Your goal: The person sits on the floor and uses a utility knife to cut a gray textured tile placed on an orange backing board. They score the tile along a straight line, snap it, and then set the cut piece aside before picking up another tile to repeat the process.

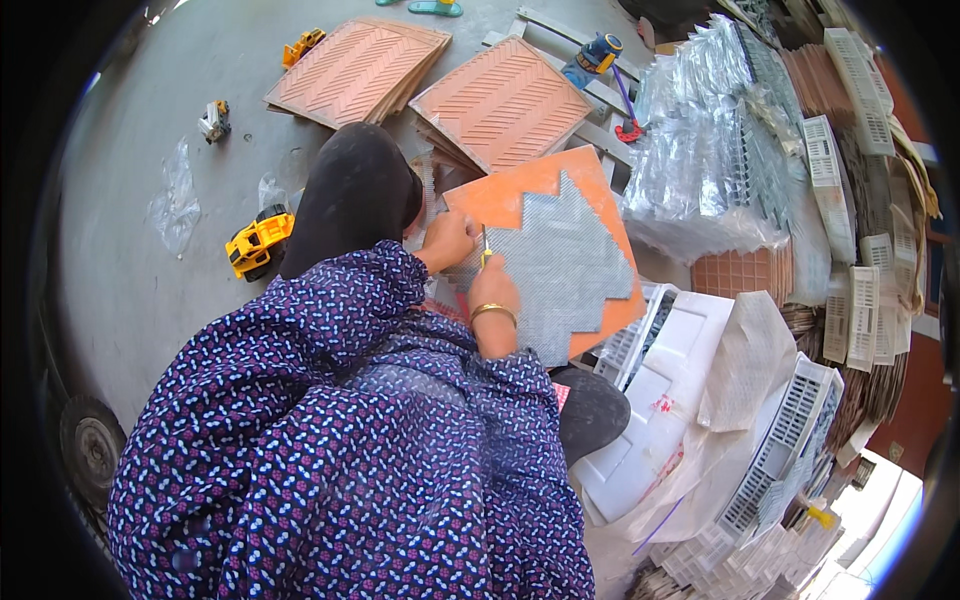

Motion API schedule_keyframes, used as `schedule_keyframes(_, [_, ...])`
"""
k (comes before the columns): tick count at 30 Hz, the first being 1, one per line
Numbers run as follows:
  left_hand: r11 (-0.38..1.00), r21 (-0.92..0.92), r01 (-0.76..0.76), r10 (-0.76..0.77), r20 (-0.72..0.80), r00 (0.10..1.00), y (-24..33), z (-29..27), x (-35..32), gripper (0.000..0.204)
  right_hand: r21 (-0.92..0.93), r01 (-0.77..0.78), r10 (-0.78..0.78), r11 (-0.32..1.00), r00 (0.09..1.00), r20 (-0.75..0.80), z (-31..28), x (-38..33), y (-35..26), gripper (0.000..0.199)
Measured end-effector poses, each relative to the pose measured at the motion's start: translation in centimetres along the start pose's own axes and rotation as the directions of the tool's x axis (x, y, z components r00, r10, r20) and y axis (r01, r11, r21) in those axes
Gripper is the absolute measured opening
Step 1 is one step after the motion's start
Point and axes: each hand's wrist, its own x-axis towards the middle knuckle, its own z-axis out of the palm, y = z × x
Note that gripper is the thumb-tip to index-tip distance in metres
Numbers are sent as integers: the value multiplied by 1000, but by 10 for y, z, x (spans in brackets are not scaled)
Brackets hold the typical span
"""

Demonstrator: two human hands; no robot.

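So the main thing here is a grey mesh sheet (565,262) cut into a stepped, arrow-like shape, lying flat on an orange square tile (510,195) that sits on the grey concrete floor (130,260) right in front of the person's knees. Both hands are at the sheet's left edge. The right hand (492,285), with a gold bangle (492,312) on the wrist, is clenched around a small yellow-handled tool (486,250) that pokes up between the two hands; can't make out what kind of tool it is. The left hand (450,238) sits just beside it, fingers curled down onto the mesh edge, pinching or pressing it, hard to tell which.

Behind the tile there are two stacks of terracotta chevron-pattern tiles (505,100). To the right, a big heap of clear plastic-wrapped bundles (700,130) and white plastic grid trays (780,450). On the left side of the floor a yellow toy digger (258,240) lies near the person's dark knee, with a smaller toy truck (214,120) further out.
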Motion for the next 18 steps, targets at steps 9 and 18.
schedule_keyframes(9, [998, -54, 31, -35, -59, 998, -5, 3, 1, 7, 35, -23, 22, 999, 999, 29, 8, -5, 5, 22])
schedule_keyframes(18, [999, -45, 17, -19, -61, 998, -3, 2, 0, 14, -50, -32, 34, 998, 998, 44, 7, -20, 9, 17])
